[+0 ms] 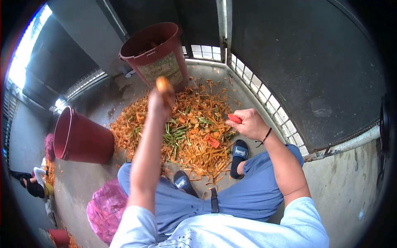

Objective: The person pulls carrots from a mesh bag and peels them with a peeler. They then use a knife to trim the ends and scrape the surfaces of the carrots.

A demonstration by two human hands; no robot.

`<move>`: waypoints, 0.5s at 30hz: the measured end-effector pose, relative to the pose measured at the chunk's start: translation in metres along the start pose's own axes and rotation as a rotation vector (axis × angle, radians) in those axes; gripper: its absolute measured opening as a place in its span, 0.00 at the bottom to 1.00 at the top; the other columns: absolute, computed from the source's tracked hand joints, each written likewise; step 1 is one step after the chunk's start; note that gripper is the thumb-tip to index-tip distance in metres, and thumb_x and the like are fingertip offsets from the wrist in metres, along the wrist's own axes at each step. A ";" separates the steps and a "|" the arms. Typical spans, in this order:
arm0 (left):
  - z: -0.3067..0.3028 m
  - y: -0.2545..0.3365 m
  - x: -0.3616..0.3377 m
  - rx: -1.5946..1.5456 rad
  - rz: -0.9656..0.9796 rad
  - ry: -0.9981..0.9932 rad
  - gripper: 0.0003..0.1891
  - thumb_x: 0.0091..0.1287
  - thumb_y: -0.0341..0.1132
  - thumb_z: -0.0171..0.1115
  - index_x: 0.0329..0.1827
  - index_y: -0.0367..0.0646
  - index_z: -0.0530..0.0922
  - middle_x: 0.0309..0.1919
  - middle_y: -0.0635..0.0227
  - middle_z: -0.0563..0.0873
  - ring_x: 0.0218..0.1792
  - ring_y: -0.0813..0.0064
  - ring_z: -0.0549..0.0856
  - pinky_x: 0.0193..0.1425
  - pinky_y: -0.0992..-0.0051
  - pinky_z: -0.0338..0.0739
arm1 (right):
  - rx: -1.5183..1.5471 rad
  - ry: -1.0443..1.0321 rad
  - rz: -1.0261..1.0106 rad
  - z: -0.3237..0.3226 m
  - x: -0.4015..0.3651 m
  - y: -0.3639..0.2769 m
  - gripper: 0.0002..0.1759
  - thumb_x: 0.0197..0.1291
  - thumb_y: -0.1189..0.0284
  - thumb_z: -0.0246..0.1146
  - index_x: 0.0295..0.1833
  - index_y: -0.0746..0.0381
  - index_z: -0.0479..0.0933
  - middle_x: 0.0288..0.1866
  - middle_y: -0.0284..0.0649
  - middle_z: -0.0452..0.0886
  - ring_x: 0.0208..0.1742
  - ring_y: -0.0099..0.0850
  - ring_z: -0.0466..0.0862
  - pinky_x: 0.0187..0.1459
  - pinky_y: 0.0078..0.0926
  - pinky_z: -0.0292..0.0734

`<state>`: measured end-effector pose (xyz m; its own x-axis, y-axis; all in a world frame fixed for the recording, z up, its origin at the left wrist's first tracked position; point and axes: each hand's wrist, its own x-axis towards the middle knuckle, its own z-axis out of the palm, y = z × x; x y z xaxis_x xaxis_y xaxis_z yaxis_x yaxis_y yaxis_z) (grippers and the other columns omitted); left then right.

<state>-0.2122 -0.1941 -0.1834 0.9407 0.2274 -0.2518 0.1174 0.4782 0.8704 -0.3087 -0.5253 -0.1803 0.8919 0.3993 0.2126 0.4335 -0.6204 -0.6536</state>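
My left hand (162,101), smeared by motion, is raised in front of the large maroon bucket. A carrot (162,84) sticks up out of its grasp. My right hand (252,125) is closed around a small tool with a red handle (235,118), its working end too indistinct to name. Beneath both hands spreads a wide heap of carrot peelings (194,153), mixed with green stalks (175,136) and carrot pieces. The two hands are well apart.
A tall maroon bucket (167,66) stands behind the heap. Another maroon bucket (89,136) is at the left. A pink mesh sack (108,208) sits beside my leg. Dark panels (306,74) rise at the right. Another person (39,182) is at the far left.
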 end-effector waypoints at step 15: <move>-0.337 0.029 -0.063 0.661 0.277 0.334 0.14 0.70 0.35 0.71 0.53 0.36 0.87 0.38 0.67 0.91 0.37 0.80 0.86 0.41 0.74 0.82 | -0.176 -0.424 0.137 0.102 0.021 0.021 0.15 0.57 0.67 0.71 0.46 0.63 0.82 0.39 0.56 0.86 0.46 0.57 0.86 0.48 0.51 0.80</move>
<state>-0.3751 0.0911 -0.2851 0.8305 0.5570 -0.0120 0.1564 -0.2123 0.9646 -0.2943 -0.4611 -0.2642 0.8270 0.5232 -0.2058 0.3637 -0.7770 -0.5138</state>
